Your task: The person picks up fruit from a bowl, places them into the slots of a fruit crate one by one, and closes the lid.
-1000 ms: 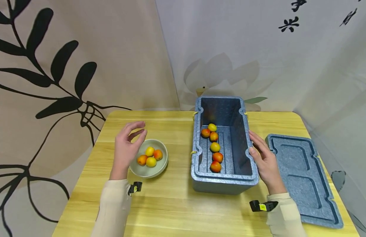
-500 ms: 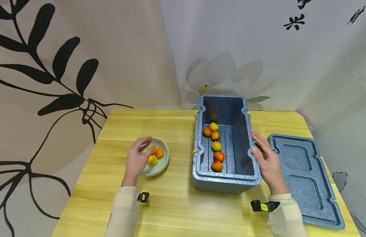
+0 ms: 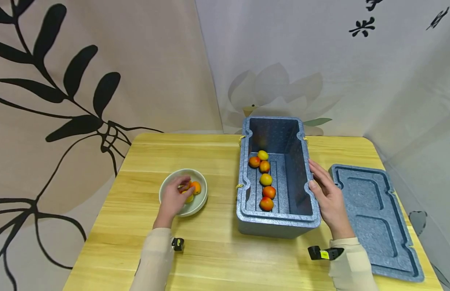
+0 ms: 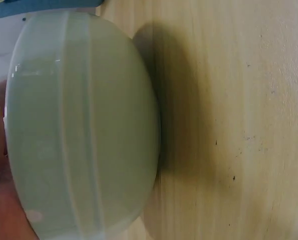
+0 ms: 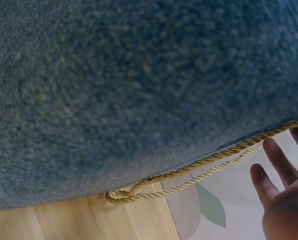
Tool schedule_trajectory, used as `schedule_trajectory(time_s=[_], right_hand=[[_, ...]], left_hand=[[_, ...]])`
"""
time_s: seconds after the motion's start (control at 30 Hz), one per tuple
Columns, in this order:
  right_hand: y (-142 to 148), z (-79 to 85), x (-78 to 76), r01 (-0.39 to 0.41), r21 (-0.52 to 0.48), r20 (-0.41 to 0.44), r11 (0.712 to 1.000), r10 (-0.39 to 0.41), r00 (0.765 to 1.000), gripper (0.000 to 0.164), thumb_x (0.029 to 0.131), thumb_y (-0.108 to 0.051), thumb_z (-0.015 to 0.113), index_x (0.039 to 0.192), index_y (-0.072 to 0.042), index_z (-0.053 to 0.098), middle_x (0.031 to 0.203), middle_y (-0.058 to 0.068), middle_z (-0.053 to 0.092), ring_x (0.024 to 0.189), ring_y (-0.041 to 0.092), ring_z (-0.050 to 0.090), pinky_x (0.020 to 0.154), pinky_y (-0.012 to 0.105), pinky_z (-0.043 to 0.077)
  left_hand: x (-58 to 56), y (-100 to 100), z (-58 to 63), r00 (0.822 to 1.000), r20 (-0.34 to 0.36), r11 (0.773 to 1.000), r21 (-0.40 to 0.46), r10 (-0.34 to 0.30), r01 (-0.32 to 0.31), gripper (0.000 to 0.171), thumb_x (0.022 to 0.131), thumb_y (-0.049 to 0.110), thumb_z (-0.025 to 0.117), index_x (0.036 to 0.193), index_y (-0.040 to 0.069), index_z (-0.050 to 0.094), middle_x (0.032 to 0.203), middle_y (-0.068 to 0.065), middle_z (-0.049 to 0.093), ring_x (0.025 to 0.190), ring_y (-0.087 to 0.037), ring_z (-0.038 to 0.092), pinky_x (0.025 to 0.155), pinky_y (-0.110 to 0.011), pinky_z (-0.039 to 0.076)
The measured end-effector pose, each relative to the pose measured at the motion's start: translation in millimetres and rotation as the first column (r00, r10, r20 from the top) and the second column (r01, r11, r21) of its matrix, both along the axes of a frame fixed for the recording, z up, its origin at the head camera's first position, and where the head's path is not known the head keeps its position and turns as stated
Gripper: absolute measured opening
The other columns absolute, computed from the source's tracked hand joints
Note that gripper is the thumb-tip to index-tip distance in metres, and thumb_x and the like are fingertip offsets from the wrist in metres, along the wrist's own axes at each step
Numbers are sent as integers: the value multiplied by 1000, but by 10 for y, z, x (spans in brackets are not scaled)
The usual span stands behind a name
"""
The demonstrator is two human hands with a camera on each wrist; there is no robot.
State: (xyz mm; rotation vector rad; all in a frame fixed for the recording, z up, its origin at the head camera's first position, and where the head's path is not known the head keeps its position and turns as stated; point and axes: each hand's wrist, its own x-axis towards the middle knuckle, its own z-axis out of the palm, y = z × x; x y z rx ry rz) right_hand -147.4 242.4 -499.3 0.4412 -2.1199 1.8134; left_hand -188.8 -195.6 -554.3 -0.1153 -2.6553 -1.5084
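My left hand is down in a pale green bowl, its fingers and thumb bent over small round fruits. An orange fruit shows beyond the fingertips, and a yellow fruit shows partly under the thumb. Whether the fingers pinch one, I cannot tell. The bowl's outer wall fills much of the left wrist view. My right hand rests against the right side of a blue-grey foam box, fingers extended along its rim. Several yellow and red-orange fruits lie inside the box, towards its left.
The box's matching lid lies on the wooden table to the right. Yellow rope runs along the box's outer side. A printed curtain hangs behind the table.
My left hand has moved right and down, from beside the bowl to in among its fruits. My right hand has stayed at the box. The head view has shifted slightly.
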Motion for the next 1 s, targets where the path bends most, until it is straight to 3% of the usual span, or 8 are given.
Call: schedule_trajectory(time_s=[0.27,0.53,0.87,1.0], right_hand=[[9,-20,-7,-4,-16,8,1000,4,1000,45,97,13,49,142,6,47,150,18,39,139,21,34,111,26,32],[-3,-6,4,11,5,-14,1000,-11,1000,45,96,15,48,141,7,47,149,20,40,140,22,32,113,26,29],[-115,251,100,24,48,-21,999,-23,1000,41,97,14,47,137,14,46,146,28,39,139,22,34,111,24,31],[-116,251,98,28,47,-21,999,-27,999,41,97,14,47,137,14,46,145,28,40,138,22,34,111,23,30]], left_hand=[[-21,46,-32,999,21,994,-102,-43,45,41,83,-4,75,120,-13,60,115,-24,60,106,-38,62,93,-41,52],[-25,73,-76,993,-2,951,-287,-120,115,39,81,0,78,117,-6,63,113,-17,63,98,-31,63,88,-42,54],[-4,99,-96,991,48,917,-378,-122,131,35,82,7,79,115,1,67,113,-10,63,100,-30,61,87,-48,51],[-20,97,-110,992,42,921,-368,-120,127,35,82,6,78,115,0,67,114,-11,63,102,-32,60,90,-47,50]])
